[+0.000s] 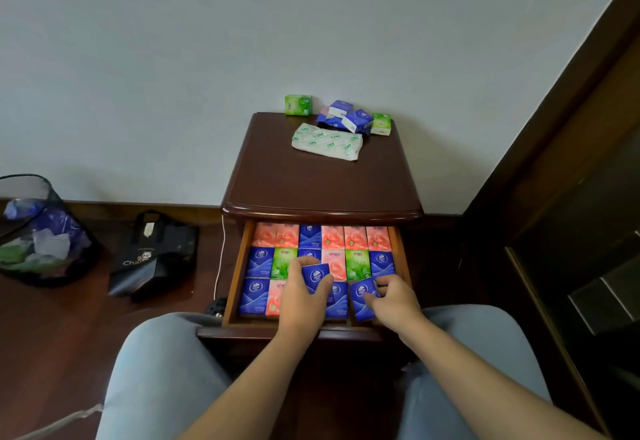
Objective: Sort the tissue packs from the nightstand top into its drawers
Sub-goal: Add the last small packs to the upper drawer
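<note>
Far left: wire wastebasket (38,228) on the floor, black tote bag (152,256) beside it. Centre: nightstand (322,183) with top drawer (239,273) pulled open, packed with pink, green and blue tissue packs in three rows.

Left hand (299,295): grip closed round a blue tissue pack (316,276), thumb on its right edge, fingers curled over its far side; pack upright, above the front row, near the middle of the drawer. Right hand (394,301): grip pinching a second blue pack (363,297), tilted, fingers at its upper right corner, lower end already down in the front-row gap at the drawer's right.

Step in hand, as judged: seating both blue packs into the front row. Best done by squaring each pack to its neighbours, lowering it flat-side to flat-side, then pressing down lightly so the row stays level and the drawer can shut; the tilted right pack to be straightened first.

Rear of the top: two green packs (298,105), several loose blue packs (349,117) and a white-and-green soft pack (327,141) not yet sorted.
</note>
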Motion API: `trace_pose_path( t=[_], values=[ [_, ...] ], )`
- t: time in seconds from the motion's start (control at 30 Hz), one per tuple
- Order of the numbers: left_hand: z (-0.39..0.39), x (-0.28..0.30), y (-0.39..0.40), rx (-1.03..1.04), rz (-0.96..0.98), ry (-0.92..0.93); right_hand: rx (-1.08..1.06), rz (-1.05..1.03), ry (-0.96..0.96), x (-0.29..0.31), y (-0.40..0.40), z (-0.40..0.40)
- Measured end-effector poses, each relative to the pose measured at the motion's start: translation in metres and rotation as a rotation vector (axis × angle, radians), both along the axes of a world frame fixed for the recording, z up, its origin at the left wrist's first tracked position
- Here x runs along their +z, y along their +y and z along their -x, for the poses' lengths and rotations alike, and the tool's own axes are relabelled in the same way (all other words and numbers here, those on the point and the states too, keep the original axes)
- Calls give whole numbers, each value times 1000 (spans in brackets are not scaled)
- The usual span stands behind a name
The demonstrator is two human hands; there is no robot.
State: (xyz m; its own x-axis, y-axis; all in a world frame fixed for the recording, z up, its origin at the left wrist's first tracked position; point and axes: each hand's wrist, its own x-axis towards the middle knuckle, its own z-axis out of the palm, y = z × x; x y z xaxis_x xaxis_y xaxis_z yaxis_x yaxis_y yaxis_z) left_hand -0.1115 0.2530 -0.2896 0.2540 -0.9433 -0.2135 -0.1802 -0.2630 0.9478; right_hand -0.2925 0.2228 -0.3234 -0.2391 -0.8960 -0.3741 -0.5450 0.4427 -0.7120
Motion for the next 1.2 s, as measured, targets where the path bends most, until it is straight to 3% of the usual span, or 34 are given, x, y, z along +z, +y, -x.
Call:
trace_pose_path(
  t=[0.4, 0.87, 0.97, 1.07, 1.2],
  values=[
    [-11, -5, 4, -91, 18, 47, 123, -97, 431, -7, -3, -11],
    [-11, -2, 1, -51, -4, 104, 127, 49, 429, 7, 3, -12],
    [-8, 2, -3, -28, -49, 160, 295, 217, 416, 24, 3, -7],
    [2, 6, -7, -48, -78, 210, 611, 355, 233, 45, 2, 1],
    [20, 9, -12, -109, -90, 293, 884, 482, 306, 59, -4, 15]
  ],
)
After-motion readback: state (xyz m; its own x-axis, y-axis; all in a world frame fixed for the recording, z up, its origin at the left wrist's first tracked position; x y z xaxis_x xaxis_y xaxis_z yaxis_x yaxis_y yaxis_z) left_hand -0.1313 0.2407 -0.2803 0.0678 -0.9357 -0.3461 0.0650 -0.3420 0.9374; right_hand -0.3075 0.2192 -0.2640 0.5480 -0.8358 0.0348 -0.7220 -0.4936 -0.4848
